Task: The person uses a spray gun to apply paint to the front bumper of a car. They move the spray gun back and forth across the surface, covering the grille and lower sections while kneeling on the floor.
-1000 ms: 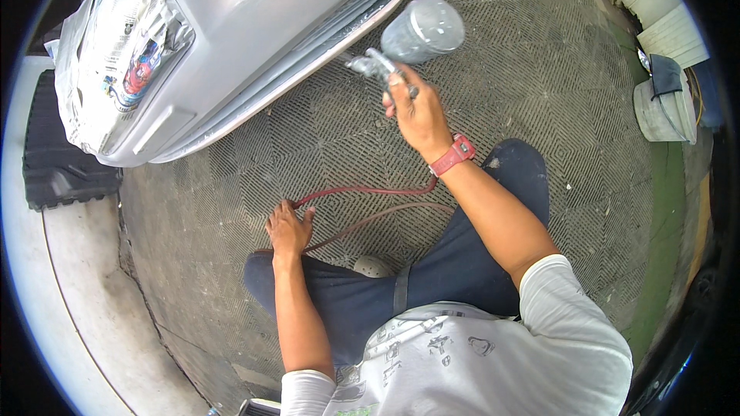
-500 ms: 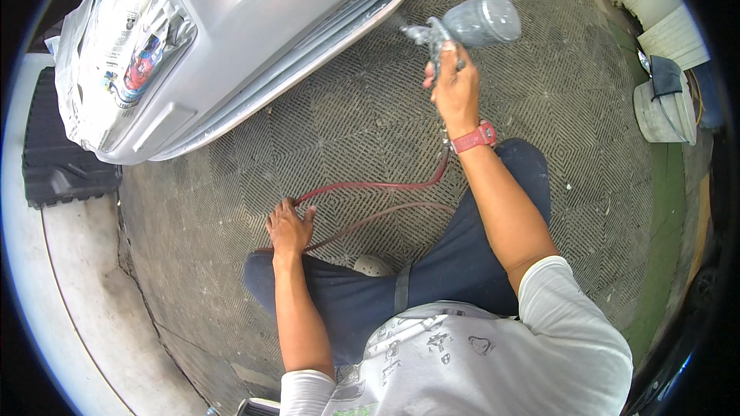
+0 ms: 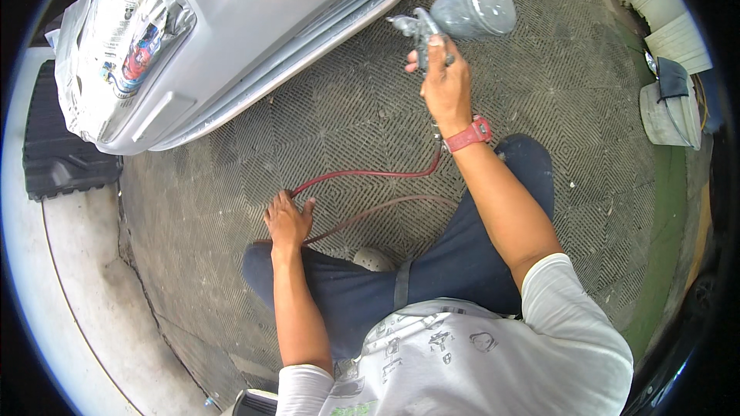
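My right hand [image 3: 448, 85] is closed round the handle of a grey spray gun [image 3: 422, 35]. A cloudy paint cup [image 3: 475, 9] is joined to the gun and tilts to the right. The nozzle points left, toward a silver-grey car bumper [image 3: 254, 8] at the upper left, and stands apart from it. From below the gun a red air hose [image 3: 370, 174] curves left to my left hand [image 3: 287, 221]. That hand is closed over the hose beside my left knee, its thumb out to the side; the palm hides part of the hose.
Crumpled newspaper and plastic [image 3: 127, 46] cover the bumper's left part. A black ribbed panel [image 3: 65, 146] lies at the far left. On the right stands a whitish bucket [image 3: 669, 115] with a dark cloth [image 3: 672, 77] over its rim. The floor mat [image 3: 370, 123] is textured.
My right hand with the spray gun has moved slightly left and up, nearer the bumper. My left hand stays on the hose. The whole view has shifted a little.
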`<state>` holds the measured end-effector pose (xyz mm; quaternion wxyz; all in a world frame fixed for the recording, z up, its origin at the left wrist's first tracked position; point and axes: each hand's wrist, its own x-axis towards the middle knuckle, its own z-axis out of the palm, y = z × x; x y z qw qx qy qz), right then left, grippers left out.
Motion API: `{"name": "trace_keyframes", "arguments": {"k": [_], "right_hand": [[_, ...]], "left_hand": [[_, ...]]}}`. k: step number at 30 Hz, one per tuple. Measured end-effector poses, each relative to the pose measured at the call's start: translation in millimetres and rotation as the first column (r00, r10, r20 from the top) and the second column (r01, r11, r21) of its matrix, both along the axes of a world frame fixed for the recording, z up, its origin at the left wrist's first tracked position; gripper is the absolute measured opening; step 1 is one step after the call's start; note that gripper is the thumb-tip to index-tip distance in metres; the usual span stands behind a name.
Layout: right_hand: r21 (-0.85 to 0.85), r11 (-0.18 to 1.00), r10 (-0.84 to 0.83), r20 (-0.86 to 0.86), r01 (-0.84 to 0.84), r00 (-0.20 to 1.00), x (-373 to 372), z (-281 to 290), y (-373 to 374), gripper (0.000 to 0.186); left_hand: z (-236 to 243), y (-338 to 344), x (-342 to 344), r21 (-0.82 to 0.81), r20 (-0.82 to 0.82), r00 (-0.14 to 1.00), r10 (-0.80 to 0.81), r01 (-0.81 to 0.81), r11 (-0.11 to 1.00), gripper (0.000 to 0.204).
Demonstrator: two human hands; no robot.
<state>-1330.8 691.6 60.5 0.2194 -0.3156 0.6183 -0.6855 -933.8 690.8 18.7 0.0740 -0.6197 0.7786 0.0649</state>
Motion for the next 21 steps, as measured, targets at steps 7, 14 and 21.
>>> {"name": "trace_keyframes", "arguments": {"k": [7,14,21], "right_hand": [[-0.032,0.982,0.188,0.036,-0.187,0.982,41.8,-1.8,-39.9,0.049],[-0.039,0.975,0.22,0.044,-0.219,0.974,61.4,-7.6,-80.2,0.05],[-0.055,0.991,0.124,0.078,-0.12,0.989,71.4,-23.1,-73.1,0.053]], "left_hand": [[18.5,0.9,-30.8,0.022,-0.158,0.984,-0.077,0.081,0.996,0.063],[9.5,-49.8,-156.3,0.528,-0.837,0.28,0.471,0.185,0.829,0.044],[-22.7,-55.5,-197.2,0.635,-0.713,-0.059,0.699,0.369,0.679,0.025]]}}
